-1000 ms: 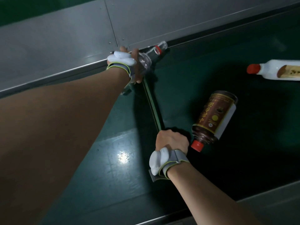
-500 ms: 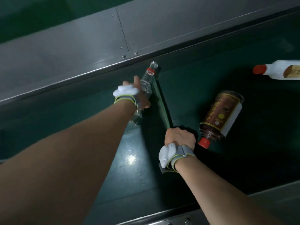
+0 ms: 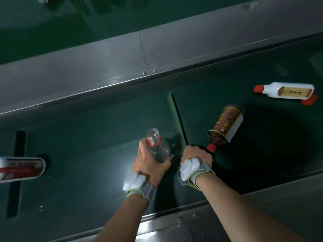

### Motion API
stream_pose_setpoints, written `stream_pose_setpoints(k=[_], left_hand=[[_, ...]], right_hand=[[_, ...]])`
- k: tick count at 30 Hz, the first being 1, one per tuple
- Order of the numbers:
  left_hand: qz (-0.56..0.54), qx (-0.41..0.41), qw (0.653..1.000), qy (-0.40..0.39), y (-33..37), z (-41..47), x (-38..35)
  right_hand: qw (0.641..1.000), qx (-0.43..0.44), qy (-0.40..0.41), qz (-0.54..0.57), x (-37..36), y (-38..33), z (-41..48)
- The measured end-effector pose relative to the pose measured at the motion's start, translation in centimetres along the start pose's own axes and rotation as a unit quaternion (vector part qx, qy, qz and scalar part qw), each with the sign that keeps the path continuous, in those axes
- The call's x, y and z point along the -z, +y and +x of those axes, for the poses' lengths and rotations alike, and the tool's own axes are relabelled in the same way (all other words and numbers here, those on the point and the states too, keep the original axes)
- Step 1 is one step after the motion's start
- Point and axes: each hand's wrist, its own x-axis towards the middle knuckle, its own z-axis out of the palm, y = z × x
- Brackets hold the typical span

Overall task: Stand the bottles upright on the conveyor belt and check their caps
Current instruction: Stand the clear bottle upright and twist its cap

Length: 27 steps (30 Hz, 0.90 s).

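Note:
My left hand (image 3: 150, 163) grips a clear glass bottle (image 3: 158, 147) with a red neck band, held nearly upright over the dark green conveyor belt (image 3: 87, 154). Fingers curled, my right hand (image 3: 196, 156) rests as a fist on the belt, just left of the red cap of a brown bottle (image 3: 225, 128) lying on its side. I cannot tell whether the fist touches that cap. A white bottle (image 3: 286, 92) with a red cap lies flat at the far right. At the left edge lies a red-and-white labelled bottle (image 3: 21, 169).
A grey metal side rail (image 3: 104, 72) runs along the belt's far side, another rail (image 3: 262, 206) along the near side. A raised green seam (image 3: 176, 117) crosses the belt between my hands. A dark slot (image 3: 16, 172) cuts across the belt at left.
My left hand has pulled the clear bottle from the far rail toward me and tipped it upright. The right fist has stayed in place next to the brown bottle's cap.

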Motion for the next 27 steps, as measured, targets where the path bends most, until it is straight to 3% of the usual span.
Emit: stream_pose_setpoints(k=[10,15,20,23,25,27], left_hand=[[-0.03,-0.057,0.995,-0.078,-2.3,-5.6,-1.0],[-0.036,-0.047,0.991,-0.118,-2.1,-4.7,-0.4],[-0.024,0.019,0.992,-0.123,-1.9,-4.7,-0.5],[-0.02,0.118,0.987,-0.105,-2.3,-6.1,-1.3],[0.001,0.162,0.976,-0.143,-2.9,-7.3,-1.9],[0.007,0.152,0.97,-0.189,-2.9,-8.9,-2.5]], right_hand=[[0.987,0.088,-0.052,0.12,-2.8,0.6,-4.3],[0.982,0.084,-0.035,0.166,-3.4,0.8,-4.9],[0.976,0.064,-0.024,0.205,-3.8,1.4,-5.7],[0.98,0.062,-0.008,0.186,-3.6,1.9,-6.3],[0.981,0.05,0.001,0.186,-3.6,2.5,-6.7],[0.982,0.035,0.009,0.184,-3.6,3.2,-7.0]])
